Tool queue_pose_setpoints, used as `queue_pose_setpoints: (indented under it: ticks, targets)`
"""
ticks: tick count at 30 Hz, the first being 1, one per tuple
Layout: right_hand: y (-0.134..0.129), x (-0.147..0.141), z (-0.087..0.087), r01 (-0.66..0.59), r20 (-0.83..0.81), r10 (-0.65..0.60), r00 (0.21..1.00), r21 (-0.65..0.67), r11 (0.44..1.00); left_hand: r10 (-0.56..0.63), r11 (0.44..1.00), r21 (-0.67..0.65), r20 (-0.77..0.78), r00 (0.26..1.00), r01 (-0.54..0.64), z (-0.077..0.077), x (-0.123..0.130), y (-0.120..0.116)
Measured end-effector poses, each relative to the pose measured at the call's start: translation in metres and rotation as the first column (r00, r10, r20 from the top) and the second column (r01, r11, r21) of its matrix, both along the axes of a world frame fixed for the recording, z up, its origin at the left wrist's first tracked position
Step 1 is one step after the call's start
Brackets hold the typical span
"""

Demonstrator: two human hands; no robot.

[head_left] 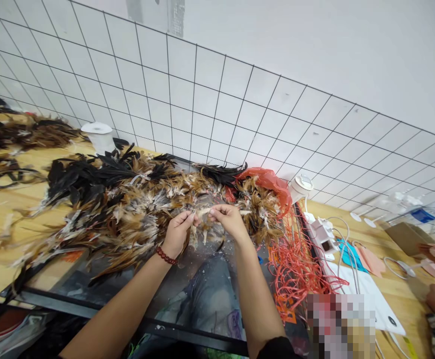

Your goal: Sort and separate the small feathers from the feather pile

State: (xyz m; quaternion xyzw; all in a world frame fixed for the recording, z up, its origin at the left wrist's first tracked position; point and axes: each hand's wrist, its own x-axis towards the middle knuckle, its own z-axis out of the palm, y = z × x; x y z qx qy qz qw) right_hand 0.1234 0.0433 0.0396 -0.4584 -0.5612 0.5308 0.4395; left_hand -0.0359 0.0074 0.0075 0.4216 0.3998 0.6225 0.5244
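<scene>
In the head view my left hand (pixel 182 230), with a dark red bead bracelet (pixel 166 256) on the wrist, has its thumb and fingers pinched together. Facing it closely, my right hand (pixel 228 219) is pinched too. Between the fingertips runs a small pale feather (pixel 203 214), partly covered by the fingers. Both hands are just above a see-through panel (pixel 202 262) dotted with white fluff. Brown and white feathers (pixel 138 204) are heaped beside and beyond my left hand, and long black feathers (pixel 77 179) lie at the heap's far left.
A red plastic bag (pixel 268 179) with brown feathers is beyond my right hand. Tangled red cords (pixel 296 269) lie to the right. White spools (pixel 100 137) stand near the black wire grid (pixel 195 94). A power adapter (pixel 324 234) with cables sits on the right table.
</scene>
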Motion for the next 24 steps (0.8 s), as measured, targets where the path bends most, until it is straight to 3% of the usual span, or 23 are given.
queue_pose_setpoints:
  ticks: [6,11,15,16,18,20,21,24]
  targets:
    - [0.000,-0.001,0.000,0.018,-0.039,-0.018,0.999,-0.009,1.000,0.006,1.000,0.014,-0.017,1.000,-0.006,-0.001,0.002,0.000]
    - [-0.004,0.004,0.006,0.077,0.031,-0.083,0.996,0.166,0.983,0.046,0.998,0.039,-0.075,0.996,-0.043,0.000,0.003,-0.001]
    - [-0.008,0.011,0.013,-0.101,0.183,0.053,0.982,0.262,0.960,0.096,0.995,-0.003,-0.056,0.994,-0.097,-0.002,0.004,0.000]
    - [-0.009,0.012,0.013,-0.092,0.233,0.026,0.972,0.276,0.957,0.086,0.996,-0.029,-0.040,0.995,-0.087,-0.002,0.004,0.001]
    - [-0.008,0.015,0.010,0.047,0.326,-0.161,0.931,0.331,0.943,0.080,0.995,-0.061,-0.010,0.997,-0.081,-0.003,0.005,0.001]
    - [-0.005,0.017,0.006,0.186,0.411,-0.347,0.843,0.383,0.905,0.108,0.993,-0.056,0.011,0.994,-0.107,-0.002,0.005,0.001]
    - [-0.004,0.018,0.004,0.195,0.453,-0.366,0.813,0.380,0.904,0.124,0.991,-0.050,0.020,0.992,-0.123,-0.002,0.004,0.001]
    - [-0.002,0.018,0.000,0.051,0.479,-0.172,0.861,0.254,0.966,0.155,0.988,-0.028,0.030,0.987,-0.154,-0.002,0.003,0.001]
